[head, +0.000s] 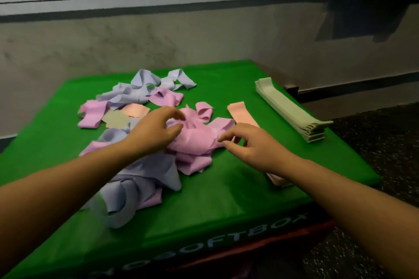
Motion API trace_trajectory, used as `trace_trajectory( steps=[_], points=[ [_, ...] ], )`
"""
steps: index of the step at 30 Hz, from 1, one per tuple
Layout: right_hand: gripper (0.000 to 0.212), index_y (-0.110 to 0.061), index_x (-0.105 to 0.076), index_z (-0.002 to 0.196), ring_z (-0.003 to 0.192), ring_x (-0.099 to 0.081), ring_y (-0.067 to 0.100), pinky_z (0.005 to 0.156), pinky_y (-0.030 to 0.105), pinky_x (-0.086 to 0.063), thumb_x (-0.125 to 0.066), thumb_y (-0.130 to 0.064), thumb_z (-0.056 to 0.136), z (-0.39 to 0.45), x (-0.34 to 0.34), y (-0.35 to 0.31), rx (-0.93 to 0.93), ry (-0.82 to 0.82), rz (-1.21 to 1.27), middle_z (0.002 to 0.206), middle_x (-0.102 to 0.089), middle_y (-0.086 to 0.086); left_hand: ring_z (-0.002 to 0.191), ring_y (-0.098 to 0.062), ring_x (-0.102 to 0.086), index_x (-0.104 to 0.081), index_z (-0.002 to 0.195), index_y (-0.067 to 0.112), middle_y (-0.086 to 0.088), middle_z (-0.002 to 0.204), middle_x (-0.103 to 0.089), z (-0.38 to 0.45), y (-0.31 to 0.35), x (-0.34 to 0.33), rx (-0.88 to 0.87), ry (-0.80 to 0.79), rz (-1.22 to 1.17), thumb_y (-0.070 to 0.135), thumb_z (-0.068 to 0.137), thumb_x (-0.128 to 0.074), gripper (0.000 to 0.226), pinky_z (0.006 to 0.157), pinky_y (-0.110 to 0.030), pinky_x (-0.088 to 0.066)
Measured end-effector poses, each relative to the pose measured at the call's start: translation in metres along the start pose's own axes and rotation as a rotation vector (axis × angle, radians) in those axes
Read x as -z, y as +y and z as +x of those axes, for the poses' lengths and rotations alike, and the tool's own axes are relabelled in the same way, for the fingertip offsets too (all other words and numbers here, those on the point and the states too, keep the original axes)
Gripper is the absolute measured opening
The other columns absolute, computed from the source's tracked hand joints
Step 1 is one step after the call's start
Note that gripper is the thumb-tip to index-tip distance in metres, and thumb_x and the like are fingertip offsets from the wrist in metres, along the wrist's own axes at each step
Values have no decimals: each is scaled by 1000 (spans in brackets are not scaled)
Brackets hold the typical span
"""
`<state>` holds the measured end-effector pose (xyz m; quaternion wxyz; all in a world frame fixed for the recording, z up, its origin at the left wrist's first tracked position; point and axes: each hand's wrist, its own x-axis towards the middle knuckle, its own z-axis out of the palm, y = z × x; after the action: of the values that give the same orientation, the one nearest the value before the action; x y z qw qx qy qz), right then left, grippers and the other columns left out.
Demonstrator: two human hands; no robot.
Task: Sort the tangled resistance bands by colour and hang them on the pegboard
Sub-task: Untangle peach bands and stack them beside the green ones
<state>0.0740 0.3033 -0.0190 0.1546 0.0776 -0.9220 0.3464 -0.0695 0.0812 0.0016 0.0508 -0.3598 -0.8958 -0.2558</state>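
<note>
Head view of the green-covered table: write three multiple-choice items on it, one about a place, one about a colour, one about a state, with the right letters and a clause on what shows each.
1. Where does the neat stack of pale green flat bands lie?
A. right edge of the table
B. under the left arm
C. on the floor

2. What colour is the crumpled band between the two hands?
A. lavender
B. pink
C. peach

3. In what state are the lavender bands?
A. stacked flat
B. hanging on pegs
C. tangled in loose heaps

Key:
1 A, since the stack of pale green flat bands runs along the right side of the green-covered table.
2 B, since the crumpled pink band lies between the left hand and the right hand.
3 C, since the lavender bands twist over one another.
</note>
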Motion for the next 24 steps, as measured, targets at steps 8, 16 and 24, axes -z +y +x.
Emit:
trace_trajectory(
  steps=[8, 16, 24],
  points=[
    [17, -20, -74, 100, 76, -56, 1, 70, 20, -43, -61, -12, 92, 70, -52, -40, 6, 31, 17, 89, -64, -15, 120, -22, -54, -53, 134, 33, 2, 139, -56, -55, -88, 22, 173, -20, 190, 54, 94, -49, 46, 101, -40, -44],
    [25, -22, -75, 100, 94, -56, 18, 88, 35, -46, -55, -15, 86, 174, -116, -74, 81, 12, -126, 95, -64, -3, 123, -14, -51, -54, 132, 37, 10, 127, -61, -76, -121, -2, 112, 124, 219, 60, 95, -28, 51, 117, -42, -14],
    [44, -23, -59, 130, 112, -58, 22, 87, 29, -44, -49, -7, 91, 252, -182, -66, -151, -207, -170, 132, -62, 4, 117, -14, -53, -55, 127, 37, 12, 123, -60, -75, -129, -13, 111, 194, 154, 55, 95, -31, 44, 106, -49, -35]
  ],
)
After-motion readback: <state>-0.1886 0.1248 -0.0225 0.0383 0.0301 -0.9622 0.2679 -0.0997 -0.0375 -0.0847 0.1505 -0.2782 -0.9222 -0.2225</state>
